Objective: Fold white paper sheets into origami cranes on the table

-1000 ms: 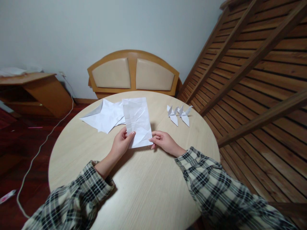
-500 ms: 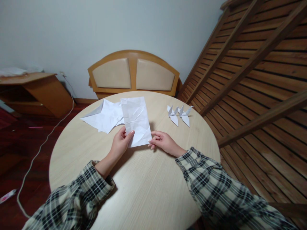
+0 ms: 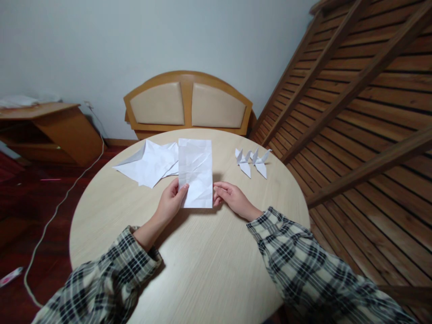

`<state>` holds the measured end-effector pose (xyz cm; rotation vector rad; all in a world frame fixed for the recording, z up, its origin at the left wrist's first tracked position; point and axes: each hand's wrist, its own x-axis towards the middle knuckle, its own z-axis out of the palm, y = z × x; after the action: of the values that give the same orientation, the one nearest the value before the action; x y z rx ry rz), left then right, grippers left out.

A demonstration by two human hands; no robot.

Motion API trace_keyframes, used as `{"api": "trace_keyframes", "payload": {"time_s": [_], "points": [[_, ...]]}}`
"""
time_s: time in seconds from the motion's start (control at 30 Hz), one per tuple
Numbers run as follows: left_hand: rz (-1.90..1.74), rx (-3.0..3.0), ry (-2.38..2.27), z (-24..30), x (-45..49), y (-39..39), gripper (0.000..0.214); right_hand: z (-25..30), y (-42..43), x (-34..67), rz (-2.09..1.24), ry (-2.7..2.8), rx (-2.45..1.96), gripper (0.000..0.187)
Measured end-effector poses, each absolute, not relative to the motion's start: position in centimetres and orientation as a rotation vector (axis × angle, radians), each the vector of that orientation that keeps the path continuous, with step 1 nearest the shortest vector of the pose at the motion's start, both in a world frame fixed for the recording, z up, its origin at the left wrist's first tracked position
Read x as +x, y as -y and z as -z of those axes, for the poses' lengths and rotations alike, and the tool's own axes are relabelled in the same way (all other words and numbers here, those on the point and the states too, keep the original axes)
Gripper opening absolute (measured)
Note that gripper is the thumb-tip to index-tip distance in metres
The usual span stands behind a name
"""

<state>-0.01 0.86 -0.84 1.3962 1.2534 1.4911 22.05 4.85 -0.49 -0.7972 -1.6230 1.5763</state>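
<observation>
A creased white sheet of paper (image 3: 196, 168) is held nearly upright above the table. Its lower left edge is gripped by my left hand (image 3: 170, 198), with the thumb lying over the front. My right hand (image 3: 232, 198) is just beside the sheet's right edge, its fingers curled and the thumb close to the index finger. A small gap seems to part it from the paper. Beyond my right hand, two folded paper cranes (image 3: 243, 162) stand close together. More creased white paper (image 3: 148, 162) lies behind the held sheet to the left.
The round pale wooden table (image 3: 202, 261) fills the middle. A padded headboard (image 3: 187, 103) stands behind it against the wall. Wooden slats (image 3: 364, 126) slant along the right side. At the left are a wooden desk (image 3: 60, 130) and a white cable (image 3: 50, 220) on the floor.
The sheet has turned from a leftward lean to nearly straight and shifted slightly right. My right thumb has come off its lower right corner. My left hand keeps its grip.
</observation>
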Motion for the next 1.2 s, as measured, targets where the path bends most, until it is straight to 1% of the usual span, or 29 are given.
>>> {"api": "trace_keyframes", "payload": {"time_s": [0.17,0.3,0.4,0.53,0.6,0.7,0.9,1.07,1.2], "points": [[-1.355,1.395,-1.222,0.4,0.3,-0.4,0.031,0.0,-5.2,22.4,-1.463,1.62,-0.862,0.035],[-1.282,1.383,-1.215,0.1,0.6,-0.1,0.028,-0.3,-5.2,22.6,-1.436,1.578,-0.894,0.033],[-1.284,1.352,-1.213,-0.1,0.7,0.0,0.03,-0.2,-5.3,22.6,-1.43,1.551,-0.902,0.029],[-1.391,1.346,-1.216,-0.3,0.5,0.1,0.034,0.1,-5.6,22.6,-1.427,1.459,-0.907,0.025],[-1.428,1.338,-1.199,-0.2,0.3,0.1,0.039,0.2,-5.8,22.6,-1.455,1.378,-0.917,0.026],[-1.389,1.312,-1.119,0.1,0.2,0.1,0.045,0.3,-6.0,22.6,-1.531,1.249,-0.905,0.032],[-1.253,1.407,-1.085,0.1,0.8,0.2,0.042,0.1,-5.5,22.3,-1.65,1.158,-0.864,0.032],[-1.285,1.406,-1.165,-0.1,1.0,0.3,0.039,-0.2,-4.8,22.0,-1.77,1.246,-0.818,0.027],[-1.384,1.362,-1.262,0.0,0.7,0.1,0.038,-0.4,-4.6,22.0,-1.82,1.306,-0.805,0.026]]}}
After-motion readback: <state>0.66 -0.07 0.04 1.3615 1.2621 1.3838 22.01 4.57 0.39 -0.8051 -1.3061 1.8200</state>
